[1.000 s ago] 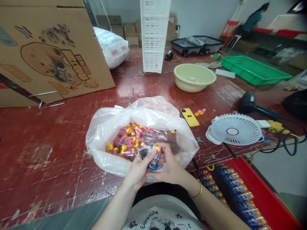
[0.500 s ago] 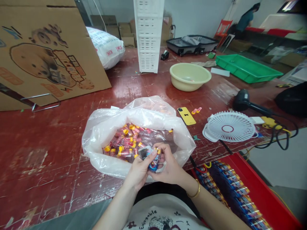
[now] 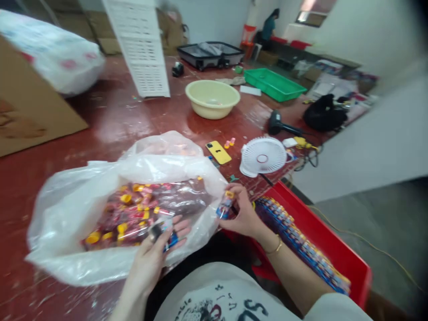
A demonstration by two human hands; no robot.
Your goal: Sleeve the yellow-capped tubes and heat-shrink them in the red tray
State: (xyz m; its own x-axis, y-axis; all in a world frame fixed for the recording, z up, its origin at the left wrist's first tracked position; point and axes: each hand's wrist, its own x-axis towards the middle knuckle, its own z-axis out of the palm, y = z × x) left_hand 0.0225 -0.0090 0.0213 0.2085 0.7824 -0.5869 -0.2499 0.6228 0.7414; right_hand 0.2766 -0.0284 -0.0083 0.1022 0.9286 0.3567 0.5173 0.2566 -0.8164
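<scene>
A clear plastic bag lies open on the red table, filled with several small wrapped tubes with yellow caps. My left hand is at the bag's near edge, fingers closed on a small roll of labels. My right hand is off the bag's right side, pinching one yellow-capped tube above the edge of a red tray. The tray holds rows of blue-wrapped tubes.
On the table stand a yellow phone, a white fan, a cream basin, a black hair dryer, a green tray, a white crate stack and a cardboard box. Another person is far back.
My hands have come apart: the right hand moved right with one tube toward the red tray, the left stayed by the bag. The view swung right and is blurred.
</scene>
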